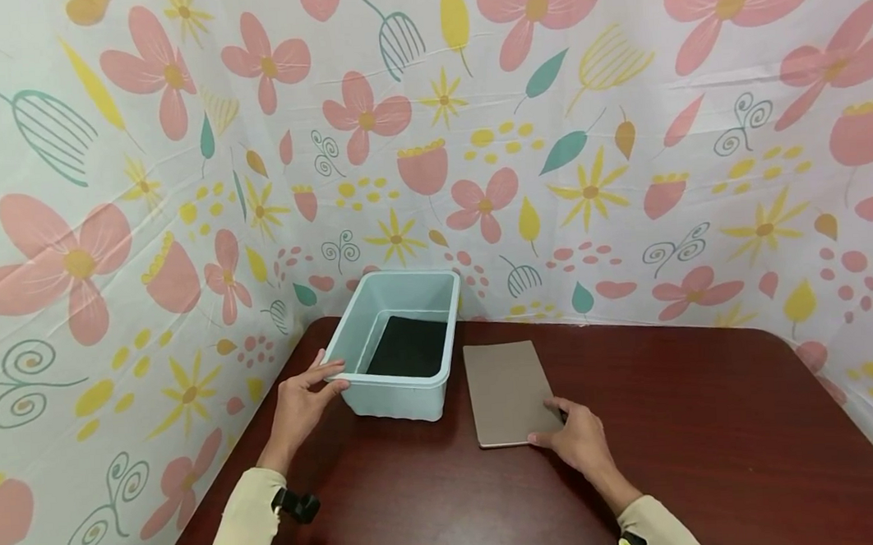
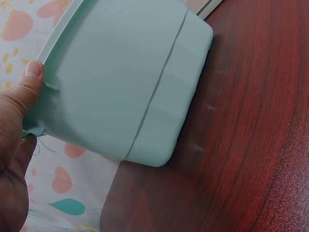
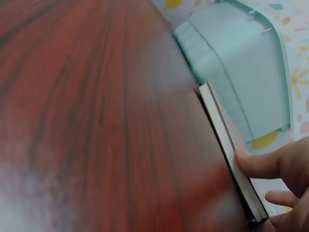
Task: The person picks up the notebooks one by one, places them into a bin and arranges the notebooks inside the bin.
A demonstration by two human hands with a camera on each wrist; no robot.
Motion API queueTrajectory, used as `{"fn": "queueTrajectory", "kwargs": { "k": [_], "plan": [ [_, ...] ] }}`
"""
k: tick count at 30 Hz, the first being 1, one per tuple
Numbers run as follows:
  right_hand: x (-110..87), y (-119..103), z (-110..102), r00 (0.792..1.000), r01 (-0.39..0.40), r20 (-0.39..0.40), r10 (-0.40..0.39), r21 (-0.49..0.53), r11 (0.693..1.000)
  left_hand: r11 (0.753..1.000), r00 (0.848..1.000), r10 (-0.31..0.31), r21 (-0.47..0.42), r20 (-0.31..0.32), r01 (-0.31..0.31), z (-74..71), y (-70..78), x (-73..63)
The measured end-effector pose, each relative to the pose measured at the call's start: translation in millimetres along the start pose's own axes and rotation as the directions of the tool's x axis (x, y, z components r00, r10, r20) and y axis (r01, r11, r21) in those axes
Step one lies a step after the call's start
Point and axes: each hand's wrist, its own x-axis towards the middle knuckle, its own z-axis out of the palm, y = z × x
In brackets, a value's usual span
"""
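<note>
My left hand (image 1: 300, 407) pinches the near left corner of a light blue-green plastic bin (image 1: 394, 398), thumb outside and fingers over the rim. A flat black rectangular thing (image 1: 408, 346) lies on the bin's floor; its kind cannot be told. To the right of the bin is a taupe notebook (image 1: 508, 392), its pale page edge (image 3: 223, 135) showing in the right wrist view. My right hand (image 1: 578, 436) grips this notebook at its near right corner, thumb on the near edge. A small dark bit shows beside the fingers, partly hidden.
The dark red wood-grain table (image 1: 711, 423) has a rounded far right corner. A white cloth (image 1: 626, 213) with pink, yellow and teal flowers hangs behind the table and along its left side. The bin stands near the table's far left corner.
</note>
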Motion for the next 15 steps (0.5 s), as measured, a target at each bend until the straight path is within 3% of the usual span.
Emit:
{"fn": "queueTrajectory", "kwargs": {
  "k": [5,15],
  "plan": [
    [-0.6,-5,-2,0.999,-0.033,-0.010,0.033,0.064,0.997,1.000,1.000,0.005,0.010,-0.009,-0.005,0.3,1.5,-0.1],
    [4.1,-8,-12,0.986,-0.085,0.156,0.063,0.134,0.987,1.000,1.000,0.028,0.009,-0.011,-0.028,1.2,1.7,-0.2]
  ]
}}
